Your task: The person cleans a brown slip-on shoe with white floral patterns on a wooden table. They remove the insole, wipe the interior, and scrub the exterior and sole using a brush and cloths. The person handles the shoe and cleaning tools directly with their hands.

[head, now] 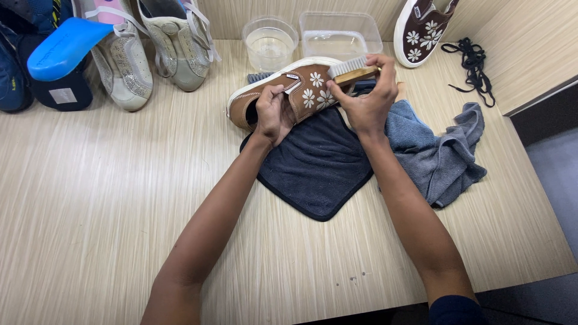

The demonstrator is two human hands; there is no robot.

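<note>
Brown shoe [301, 90] held, wooden brush [354, 71] on sole

i'm seeing the shoe [301, 90] lying on the cloth [316, 162], two tubs [270, 42] sitting behind it, a rag [442, 150] lying right, more shoes [150, 48] sitting left.

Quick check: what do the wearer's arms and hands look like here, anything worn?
Both forearms are bare to the elbow. The left hand and right hand wear no gloves; no rings, watch or bracelets are visible. A dark navy sleeve shows at the right upper arm, at the frame's bottom edge.
</note>
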